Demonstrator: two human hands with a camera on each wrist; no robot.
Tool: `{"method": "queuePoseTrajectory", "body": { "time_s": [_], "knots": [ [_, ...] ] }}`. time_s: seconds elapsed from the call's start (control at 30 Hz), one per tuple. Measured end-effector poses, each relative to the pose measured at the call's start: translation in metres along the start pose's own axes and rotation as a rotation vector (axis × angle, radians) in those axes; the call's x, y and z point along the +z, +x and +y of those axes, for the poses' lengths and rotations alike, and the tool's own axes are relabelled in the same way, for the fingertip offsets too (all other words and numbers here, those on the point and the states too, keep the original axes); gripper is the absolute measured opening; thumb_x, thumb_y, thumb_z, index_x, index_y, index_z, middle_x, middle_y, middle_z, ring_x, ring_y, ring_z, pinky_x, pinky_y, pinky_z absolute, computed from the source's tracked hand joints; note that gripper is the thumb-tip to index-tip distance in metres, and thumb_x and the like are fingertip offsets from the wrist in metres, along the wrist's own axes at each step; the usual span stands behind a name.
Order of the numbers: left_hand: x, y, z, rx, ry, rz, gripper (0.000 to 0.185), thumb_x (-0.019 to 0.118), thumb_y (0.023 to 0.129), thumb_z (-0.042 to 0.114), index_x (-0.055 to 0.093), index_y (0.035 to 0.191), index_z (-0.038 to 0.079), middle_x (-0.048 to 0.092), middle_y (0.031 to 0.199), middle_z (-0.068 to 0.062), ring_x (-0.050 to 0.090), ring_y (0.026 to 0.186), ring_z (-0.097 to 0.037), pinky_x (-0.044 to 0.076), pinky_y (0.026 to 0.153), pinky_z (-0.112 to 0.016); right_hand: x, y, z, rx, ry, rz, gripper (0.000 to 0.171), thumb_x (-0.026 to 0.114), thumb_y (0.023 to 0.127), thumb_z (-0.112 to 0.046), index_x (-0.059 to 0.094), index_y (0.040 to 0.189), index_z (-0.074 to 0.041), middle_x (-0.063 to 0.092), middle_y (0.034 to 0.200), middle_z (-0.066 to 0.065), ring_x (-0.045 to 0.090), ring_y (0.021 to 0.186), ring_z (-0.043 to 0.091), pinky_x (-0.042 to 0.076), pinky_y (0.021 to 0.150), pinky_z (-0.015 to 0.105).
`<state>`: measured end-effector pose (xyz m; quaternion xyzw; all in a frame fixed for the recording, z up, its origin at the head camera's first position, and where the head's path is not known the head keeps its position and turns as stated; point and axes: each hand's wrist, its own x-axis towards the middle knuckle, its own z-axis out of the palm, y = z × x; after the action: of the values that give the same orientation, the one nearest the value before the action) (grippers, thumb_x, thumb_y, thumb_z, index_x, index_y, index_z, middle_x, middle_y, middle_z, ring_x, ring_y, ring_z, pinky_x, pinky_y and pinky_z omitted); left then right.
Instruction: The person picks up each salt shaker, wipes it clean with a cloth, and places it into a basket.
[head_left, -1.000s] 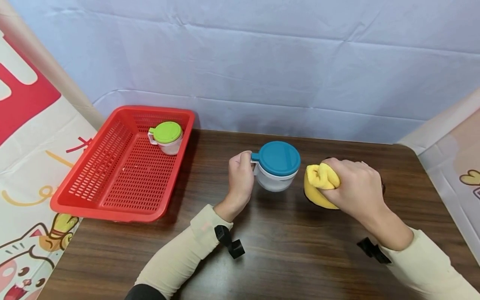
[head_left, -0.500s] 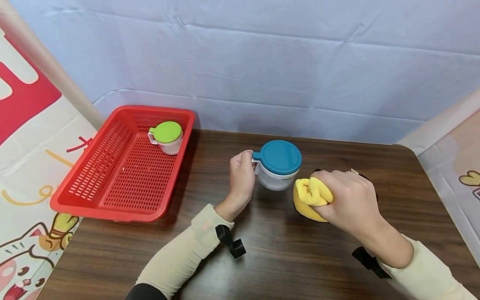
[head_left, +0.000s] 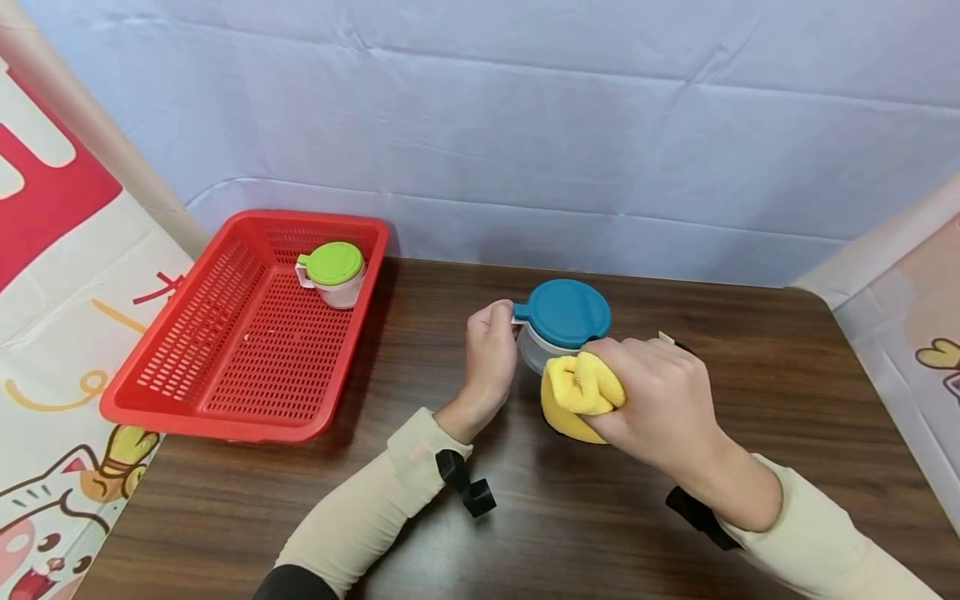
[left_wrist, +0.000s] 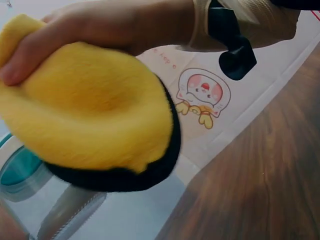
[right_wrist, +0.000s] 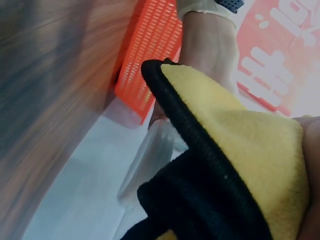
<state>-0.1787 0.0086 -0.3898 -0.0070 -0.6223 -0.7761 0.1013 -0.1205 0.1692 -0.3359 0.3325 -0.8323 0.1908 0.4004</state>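
Note:
A clear cup with a teal lid (head_left: 562,315) stands at the middle of the dark wooden table (head_left: 570,517). My left hand (head_left: 491,354) grips its white handle. My right hand (head_left: 652,400) holds a bunched yellow cloth (head_left: 577,396) with a black edge, pressed against the cup's front side. In the left wrist view the yellow cloth (left_wrist: 95,120) fills the frame, with the teal lid (left_wrist: 17,170) low at the left. The right wrist view shows the cloth (right_wrist: 240,145) close up and the clear cup (right_wrist: 150,160) behind it.
A red perforated basket (head_left: 247,333) sits at the table's left; inside it, at the far end, stands a second cup with a green lid (head_left: 333,271). A pale blue sheet covers the wall behind. Printed cartoon banners hang at both sides.
My right hand has carried the yellow cloth leftward from the cup's right side until it meets the cup's front. My left hand and the cup have shifted slightly to the right.

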Motion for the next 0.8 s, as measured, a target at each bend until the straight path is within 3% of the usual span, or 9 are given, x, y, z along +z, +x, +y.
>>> {"method": "queuePoseTrajectory", "body": {
  "time_s": [0.4, 0.6, 0.8],
  "knots": [
    [0.005, -0.007, -0.001, 0.055, 0.001, -0.058, 0.036, 0.035, 0.093, 0.008, 0.030, 0.058, 0.012, 0.025, 0.058, 0.002, 0.026, 0.053, -0.014, 0.025, 0.055, -0.025, 0.016, 0.015, -0.012, 0.044, -0.131, 0.045, 0.031, 0.052, 0.092, -0.033, 0.049, 0.070, -0.011, 0.033, 0.051, -0.003, 0.028, 0.042, 0.016, 0.025, 0.042, 0.031],
    [0.004, -0.009, -0.001, 0.059, 0.023, -0.072, 0.038, 0.036, 0.095, 0.008, 0.031, 0.058, 0.011, 0.026, 0.058, 0.002, 0.027, 0.052, -0.014, 0.026, 0.054, -0.024, 0.020, 0.014, -0.014, 0.062, -0.215, 0.020, 0.024, 0.050, 0.085, -0.028, 0.047, 0.072, -0.008, 0.036, 0.050, 0.002, 0.032, 0.040, 0.020, 0.026, 0.040, 0.033],
    [0.003, -0.009, -0.003, 0.055, 0.043, -0.083, 0.039, 0.036, 0.096, 0.010, 0.031, 0.057, 0.011, 0.028, 0.057, 0.002, 0.029, 0.051, -0.014, 0.026, 0.053, -0.024, 0.024, 0.014, -0.016, 0.053, -0.276, 0.004, 0.020, 0.043, 0.087, -0.016, 0.042, 0.069, -0.007, 0.032, 0.050, 0.002, 0.031, 0.040, 0.020, 0.023, 0.041, 0.032]
  ]
}}
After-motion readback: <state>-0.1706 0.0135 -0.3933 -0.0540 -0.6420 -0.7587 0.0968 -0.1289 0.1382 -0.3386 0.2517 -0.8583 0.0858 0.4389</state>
